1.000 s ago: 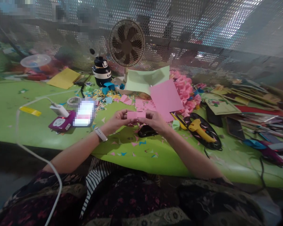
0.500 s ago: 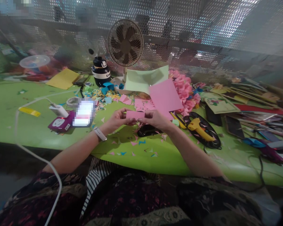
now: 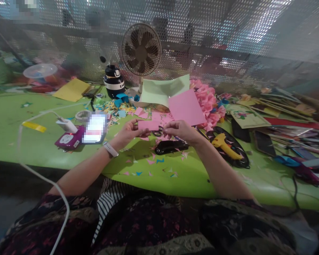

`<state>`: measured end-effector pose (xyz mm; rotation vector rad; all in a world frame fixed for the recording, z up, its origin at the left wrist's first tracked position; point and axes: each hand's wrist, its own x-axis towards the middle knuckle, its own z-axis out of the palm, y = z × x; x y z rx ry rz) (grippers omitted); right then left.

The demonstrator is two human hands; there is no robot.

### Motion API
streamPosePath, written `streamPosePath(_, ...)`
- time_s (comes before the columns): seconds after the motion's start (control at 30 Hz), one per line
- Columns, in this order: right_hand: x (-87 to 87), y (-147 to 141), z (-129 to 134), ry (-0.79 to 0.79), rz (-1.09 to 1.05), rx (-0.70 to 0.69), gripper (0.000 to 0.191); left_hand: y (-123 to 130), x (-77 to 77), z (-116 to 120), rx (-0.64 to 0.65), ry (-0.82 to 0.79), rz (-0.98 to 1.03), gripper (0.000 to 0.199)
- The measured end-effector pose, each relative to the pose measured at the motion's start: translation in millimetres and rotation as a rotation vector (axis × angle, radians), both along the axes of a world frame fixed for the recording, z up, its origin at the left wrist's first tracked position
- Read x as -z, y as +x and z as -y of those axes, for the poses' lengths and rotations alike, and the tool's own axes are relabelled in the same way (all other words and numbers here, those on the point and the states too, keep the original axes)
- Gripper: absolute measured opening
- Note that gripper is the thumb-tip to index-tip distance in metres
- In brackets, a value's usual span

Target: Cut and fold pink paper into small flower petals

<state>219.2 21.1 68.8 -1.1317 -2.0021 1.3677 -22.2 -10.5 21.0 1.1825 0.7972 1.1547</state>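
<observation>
My left hand is closed on a small pink paper strip, pinching it at its left end and lower edge above the table. My right hand is just right of the strip, apart from it, with bent fingers and a small gap between thumb and forefinger; nothing shows in it. Dark scissors-like loops lie partly hidden between the hands. Below my right hand rests a glossy black, elongated object whose kind I cannot make out. Behind is a larger pink sheet, overlapping a pale green sheet.
Paper scraps litter the green table. A yellow glue gun lies on a black tray to the right. Pink paper flowers, a fan and a dark jug stand behind. A lit phone and white cable are left.
My right hand has let go of the pink strip and moved slightly right. The strip has shifted a little left and up in my left hand.
</observation>
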Motion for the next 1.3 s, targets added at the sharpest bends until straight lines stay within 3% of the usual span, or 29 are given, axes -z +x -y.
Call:
streamPosePath(0.37,0.4,-23.1,21.1,-0.039,0.002,-0.005,0.038,5.5,-0.3,7.5,0.084,-0.089,-0.062,0.055)
streamPosePath(0.63,-3.1,-16.0,16.6,0.026,-0.013,0.024,0.033,-2.6,-3.5,1.7,0.023,-0.069,-0.065,0.056)
streamPosePath(0.83,-0.4,-6.7,2.9,0.042,-0.152,0.191,0.033,-10.6,-12.1,-1.9,-0.106,-0.066,-0.033,0.048)
streamPosePath(0.93,-0.7,-14.9,11.1,0.025,-0.21,0.234,0.035,-2.5,-11.5,1.1,-0.067,-0.106,0.016,0.039)
streamPosePath(1.0,-0.7,-22.8,21.0,0.021,-0.182,0.212,0.035,5.2,-8.6,3.1,-0.017,-0.113,0.054,0.033)
streamPosePath(1.13,-1.5,-29.3,34.5,0.021,-0.074,0.117,0.033,11.5,-3.0,3.0,-0.058,-0.122,0.1,0.033)
streamPosePath(1.23,-5.5,-20.8,31.6,0.125,-0.078,0.041,0.023,5.5,-3.2,0.5,-0.051,-0.174,0.134,0.03)
streamPosePath(1.3,-6.9,-13.8,25.6,0.308,-0.095,0.026,0.027,1.0,-4.5,-0.2,-0.002,-0.204,0.115,0.027)
